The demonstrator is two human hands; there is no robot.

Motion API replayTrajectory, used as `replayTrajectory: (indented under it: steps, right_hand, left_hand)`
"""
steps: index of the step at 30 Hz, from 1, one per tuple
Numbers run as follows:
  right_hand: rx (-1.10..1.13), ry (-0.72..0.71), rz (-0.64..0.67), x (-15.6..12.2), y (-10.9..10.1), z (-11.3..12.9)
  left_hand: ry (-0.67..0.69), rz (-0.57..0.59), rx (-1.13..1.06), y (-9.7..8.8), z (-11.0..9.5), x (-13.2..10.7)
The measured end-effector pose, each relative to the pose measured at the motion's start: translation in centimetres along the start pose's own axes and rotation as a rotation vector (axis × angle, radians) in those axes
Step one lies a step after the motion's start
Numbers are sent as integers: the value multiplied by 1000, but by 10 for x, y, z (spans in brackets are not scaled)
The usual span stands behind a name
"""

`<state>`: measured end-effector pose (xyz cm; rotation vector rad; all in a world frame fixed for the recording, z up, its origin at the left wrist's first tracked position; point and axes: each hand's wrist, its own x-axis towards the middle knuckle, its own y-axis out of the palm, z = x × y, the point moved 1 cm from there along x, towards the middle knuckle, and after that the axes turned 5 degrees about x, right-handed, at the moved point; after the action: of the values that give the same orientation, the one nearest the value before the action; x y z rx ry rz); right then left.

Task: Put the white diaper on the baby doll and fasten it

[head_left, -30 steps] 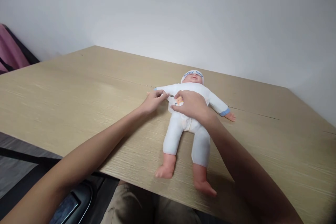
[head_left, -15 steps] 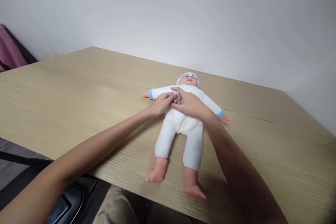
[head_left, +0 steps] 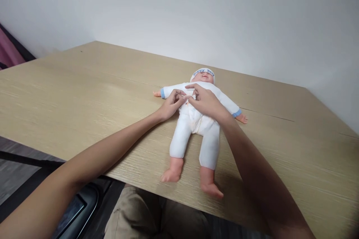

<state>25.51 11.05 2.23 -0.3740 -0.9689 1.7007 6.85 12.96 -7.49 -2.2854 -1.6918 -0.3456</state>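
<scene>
A baby doll in a white suit with blue cuffs lies on its back, head away from me, arms spread and bare feet toward me. Around its hips is a white diaper. My left hand is at the left side of the doll's waist, thumb and fingertips pinched on the diaper's upper edge. Close beside it, my right hand lies over the belly, thumb and fingers bent onto the same edge, index finger stretched out. My fingers partly hide the diaper's top.
The doll rests on a wooden table with a pale wall behind it. Pink cloth shows at the far left. Below the table's front edge are my legs and a dark object with a glossy panel.
My hands have drawn slightly apart at the doll's waist, and more of the diaper's upper edge shows between them. The view has tilted down a little, showing more of my legs.
</scene>
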Motion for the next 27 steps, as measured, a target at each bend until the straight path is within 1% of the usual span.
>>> replayTrajectory:
  steps: [4,6,8,10,12,14,15,16,18,20,21,24,26,27]
  right_hand:
    - [40,-27,-13,-2,0,-2]
    - [13,-70,-50,-3,1,-3]
    - [-50,-121,-121,-4,1,-4]
    - [-106,-167,-208,-8,0,-1]
    - [-122,-198,-279,-17,-3,8]
    - [-95,-213,-317,-33,-6,22]
    - [-65,-211,-321,-43,-8,31]
    - [-26,-203,-319,-55,-9,39]
    - [59,-180,-294,-84,-10,52]
    - [127,-155,-233,-115,-7,57]
    - [147,-139,-195,-129,-5,56]
    - [137,-80,-100,-162,4,39]
    - [102,-47,-89,-174,9,22]
    - [77,-36,-100,-177,10,14]
  left_hand:
    - [16,-8,26,-4,5,0]
    - [23,-48,91,-4,3,0]
    - [30,-112,190,-3,-3,-4]
    - [53,-174,280,0,-15,-10]
    - [110,-215,341,2,-31,-21]
    - [198,-224,379,3,-49,-36]
    - [242,-210,394,4,-58,-44]
    - [278,-181,412,4,-66,-52]
    - [312,-76,496,5,-78,-70]
    - [296,81,630,7,-87,-86]
    - [278,164,690,8,-90,-92]
    - [238,375,752,11,-96,-104]
    - [235,463,750,12,-96,-104]
    - [236,485,759,12,-96,-102]
